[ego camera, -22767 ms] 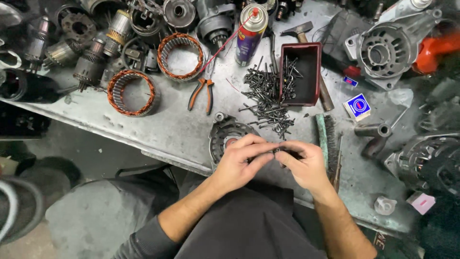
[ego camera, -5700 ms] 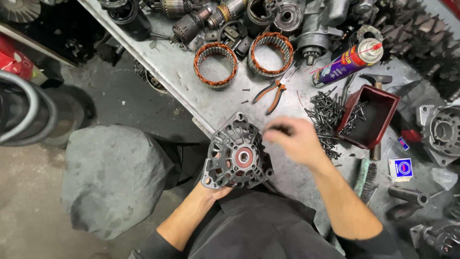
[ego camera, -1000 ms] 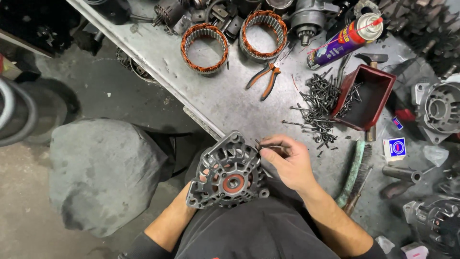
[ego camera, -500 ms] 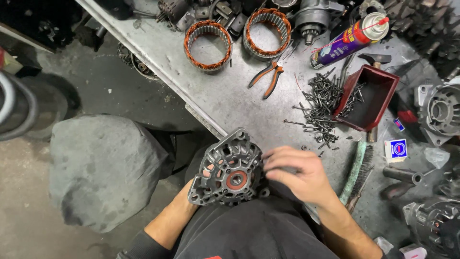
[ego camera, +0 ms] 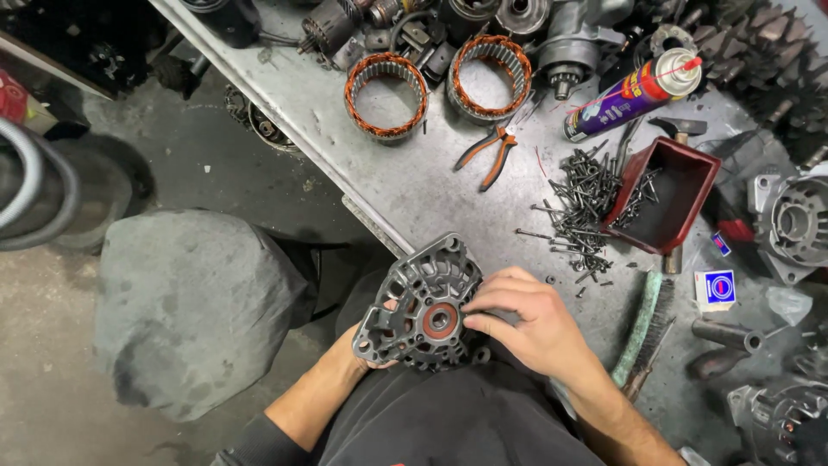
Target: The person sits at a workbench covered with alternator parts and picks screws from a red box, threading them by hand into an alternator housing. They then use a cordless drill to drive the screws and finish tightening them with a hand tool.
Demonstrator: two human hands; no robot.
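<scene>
The dark alternator housing (ego camera: pixel 424 304), with a red bearing in its middle, sits over the person's lap at the bench (ego camera: pixel 414 173) edge. The left hand (ego camera: pixel 373 352) grasps it from below; the right hand (ego camera: pixel 522 321) presses its fingertips on its right side. Beyond lie loose screws (ego camera: pixel 580 207), a red tray (ego camera: pixel 666 195), a purple spray can (ego camera: pixel 630 93) and a small white-and-blue box (ego camera: pixel 715 289).

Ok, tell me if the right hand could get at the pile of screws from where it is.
Probably yes. The right hand rests on the alternator housing, and the screws lie just beyond on bare bench, with nothing between.
</scene>
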